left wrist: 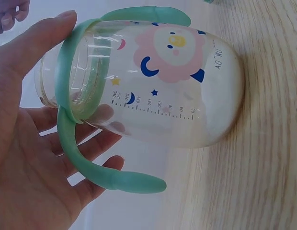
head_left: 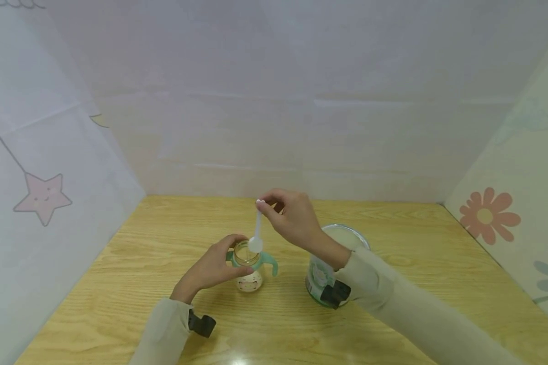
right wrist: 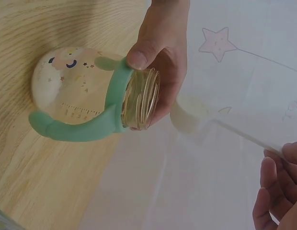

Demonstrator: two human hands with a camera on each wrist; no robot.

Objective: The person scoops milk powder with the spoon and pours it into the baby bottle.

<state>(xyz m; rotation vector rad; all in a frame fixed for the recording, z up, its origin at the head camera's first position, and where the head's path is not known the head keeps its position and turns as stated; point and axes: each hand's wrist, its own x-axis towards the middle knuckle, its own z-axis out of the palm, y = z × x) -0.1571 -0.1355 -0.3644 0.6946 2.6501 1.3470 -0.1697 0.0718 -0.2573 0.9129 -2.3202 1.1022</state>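
Note:
A clear baby bottle with a green two-handled collar stands upright on the table, its mouth uncovered. White powder lies in its base, and a pink cartoon animal and a measuring scale are printed on its side. My left hand grips the bottle round its neck, thumb on one side and fingers on the other. Between thumb and fingers, my right hand pinches the end of a white scoop's handle. The bowl of the scoop hangs just above the bottle's mouth, with pale cream powder showing in it.
A large milk powder can with a green and white label stands to the right, partly hidden by the right forearm. The wooden table meets pale cloth walls at the back and sides.

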